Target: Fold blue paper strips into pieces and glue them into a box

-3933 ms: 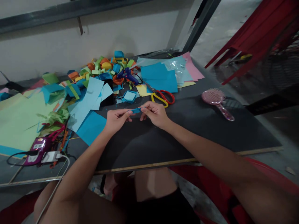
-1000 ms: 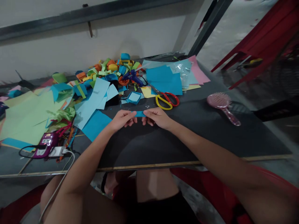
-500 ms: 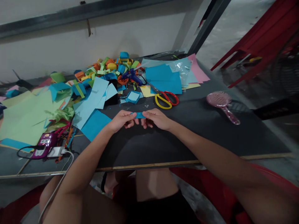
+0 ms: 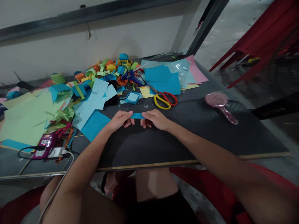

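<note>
Between my two hands a narrow blue paper strip is held level above the dark table. My left hand pinches its left end, thumb on top and fingers curled beneath. The right end is pinched the same way by my right hand. Just beyond the hands sits a small blue paper box with a pale top. Scissors with one yellow and one red handle lie behind my right hand. Blue paper rests to the left of my left hand.
A blue glue gun lies before a heap of coloured folded paper pieces. Paper sheets are at the back right, green sheets at left. A purple power strip with cables and a pink hairbrush are on the table.
My hands have moved slightly apart, mostly the left one going left, so more of the blue strip shows between them. The view has shifted a little.
</note>
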Available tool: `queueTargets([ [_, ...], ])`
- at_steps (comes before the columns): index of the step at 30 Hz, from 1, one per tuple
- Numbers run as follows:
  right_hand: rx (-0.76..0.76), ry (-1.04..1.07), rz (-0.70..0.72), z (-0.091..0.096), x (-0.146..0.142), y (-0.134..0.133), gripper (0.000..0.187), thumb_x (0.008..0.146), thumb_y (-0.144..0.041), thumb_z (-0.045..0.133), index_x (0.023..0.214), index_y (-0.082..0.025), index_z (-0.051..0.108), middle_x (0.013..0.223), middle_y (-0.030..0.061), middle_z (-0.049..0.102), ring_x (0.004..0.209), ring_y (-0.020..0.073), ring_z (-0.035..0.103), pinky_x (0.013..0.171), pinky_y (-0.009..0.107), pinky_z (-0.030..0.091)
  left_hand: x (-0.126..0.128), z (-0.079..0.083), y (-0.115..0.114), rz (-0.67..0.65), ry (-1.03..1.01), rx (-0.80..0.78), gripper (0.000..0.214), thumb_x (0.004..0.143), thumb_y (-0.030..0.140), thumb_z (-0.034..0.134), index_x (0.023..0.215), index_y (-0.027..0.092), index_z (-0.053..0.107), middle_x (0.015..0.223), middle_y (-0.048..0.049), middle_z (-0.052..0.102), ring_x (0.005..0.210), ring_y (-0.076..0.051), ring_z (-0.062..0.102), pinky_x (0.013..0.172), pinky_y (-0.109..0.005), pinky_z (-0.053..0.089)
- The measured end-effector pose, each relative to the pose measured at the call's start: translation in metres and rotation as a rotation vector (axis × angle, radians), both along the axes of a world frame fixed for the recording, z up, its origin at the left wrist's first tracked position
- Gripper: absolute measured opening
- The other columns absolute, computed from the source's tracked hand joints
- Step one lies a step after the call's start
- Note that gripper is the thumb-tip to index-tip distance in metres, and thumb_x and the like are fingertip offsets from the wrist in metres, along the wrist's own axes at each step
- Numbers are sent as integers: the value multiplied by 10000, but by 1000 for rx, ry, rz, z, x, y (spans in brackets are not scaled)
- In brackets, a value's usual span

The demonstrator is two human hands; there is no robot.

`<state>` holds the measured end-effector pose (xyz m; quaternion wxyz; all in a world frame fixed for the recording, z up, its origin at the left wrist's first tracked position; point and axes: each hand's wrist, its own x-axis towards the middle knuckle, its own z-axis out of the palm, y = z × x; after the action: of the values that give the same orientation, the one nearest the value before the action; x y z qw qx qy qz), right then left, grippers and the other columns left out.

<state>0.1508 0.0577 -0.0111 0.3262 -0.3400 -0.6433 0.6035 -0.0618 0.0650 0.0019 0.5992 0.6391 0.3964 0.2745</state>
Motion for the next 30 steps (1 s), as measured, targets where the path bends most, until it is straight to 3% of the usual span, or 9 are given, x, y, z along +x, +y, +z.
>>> queueTargets([
  [6, -32, 29, -17, -5, -4, 3, 594, 815, -682, 549, 672, -124, 694, 510, 34, 627, 403, 74, 489, 400, 208, 356, 3, -3, -5, 99, 36, 95, 634, 816, 680, 551, 466, 152, 555, 323, 18, 460, 323, -56, 416, 420, -190, 370],
  [13, -43, 71, -29, -5, -8, 6, 565, 793, -666, 581, 671, -127, 700, 493, 18, 605, 392, 74, 475, 389, 211, 340, 6, -4, -7, 140, 38, 86, 618, 835, 668, 529, 525, 138, 599, 375, -23, 556, 309, -68, 459, 377, -186, 326],
  [18, 84, 69, -163, -9, -3, 11, 531, 793, -641, 586, 634, -144, 680, 442, -17, 543, 366, 53, 377, 388, 215, 263, 6, -11, -3, 148, 253, 493, 545, 929, 593, 437, 722, 150, 679, 555, -24, 664, 490, -97, 605, 527, -201, 465],
  [20, 184, 40, -228, -11, -2, 12, 532, 806, -637, 571, 599, -154, 653, 437, -16, 532, 395, 65, 403, 414, 222, 285, 6, -13, -2, 185, 410, 694, 451, 919, 563, 498, 979, 160, 691, 716, -28, 721, 611, -113, 661, 591, -205, 490],
  [23, 321, -49, -307, -14, -2, 12, 533, 848, -603, 546, 548, -165, 590, 462, -5, 543, 449, 79, 453, 469, 231, 332, 7, -16, -3, 235, 580, 948, 538, 855, 534, 632, 1270, 197, 572, 990, -61, 744, 818, -151, 710, 650, -208, 518],
  [27, 374, -65, -235, -15, 1, 11, 484, 889, -565, 526, 619, -167, 582, 523, -15, 551, 462, 73, 449, 490, 226, 348, 6, -22, -2, 245, 633, 1262, 326, 937, 429, 560, 1144, 196, 652, 995, -65, 758, 910, -183, 722, 719, -241, 552],
  [30, 355, -7, -133, -15, 5, 10, 490, 908, -593, 477, 697, -169, 604, 578, -9, 584, 465, 74, 465, 476, 223, 356, 3, -23, 0, 233, 622, 1386, 310, 939, 408, 563, 1122, 179, 666, 967, -69, 766, 891, -177, 729, 757, -253, 570],
])
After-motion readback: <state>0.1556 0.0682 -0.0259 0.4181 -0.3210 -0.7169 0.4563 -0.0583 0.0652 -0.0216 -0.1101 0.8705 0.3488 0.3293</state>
